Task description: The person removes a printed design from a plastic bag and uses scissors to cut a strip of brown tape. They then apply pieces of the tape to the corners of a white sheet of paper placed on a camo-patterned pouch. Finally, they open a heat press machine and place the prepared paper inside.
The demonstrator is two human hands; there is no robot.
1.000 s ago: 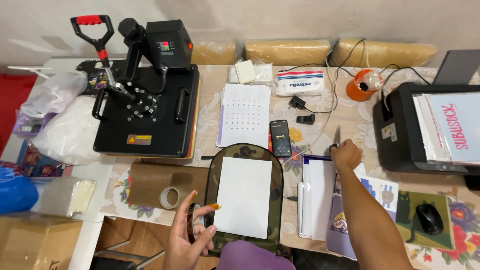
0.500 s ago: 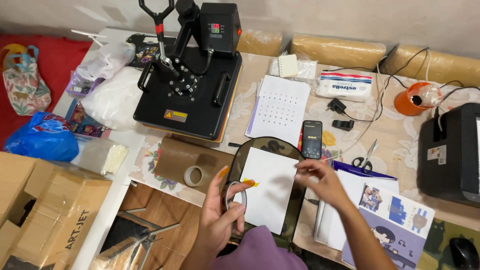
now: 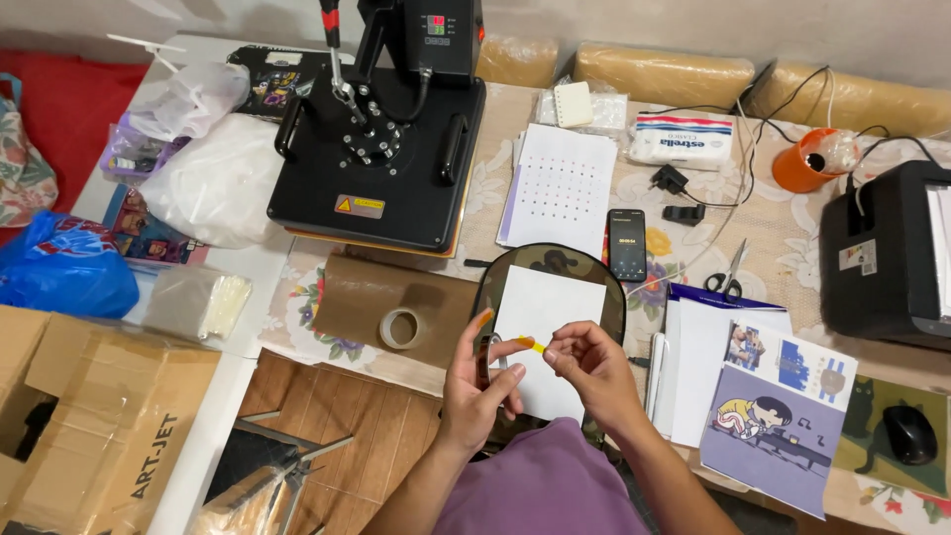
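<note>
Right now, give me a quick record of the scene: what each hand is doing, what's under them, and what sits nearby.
left hand: holds a small tape roll
right hand: pinches a yellow tape strip pulled from the roll
under the hands: white sheet on a camouflage pad
left of the pad: clear tape roll on brown paper
behind: black heat press, phone, scissors

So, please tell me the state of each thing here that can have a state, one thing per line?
heat press: closed, display lit
phone: flat, screen on
scissors: closed, flat
cardboard box: open
tape roll: flat on brown sheet
white sheet: flat on camouflage pad
yellow tape strip: pinched between both hands
left hand: holds small roll
right hand: pinches strip end
</note>
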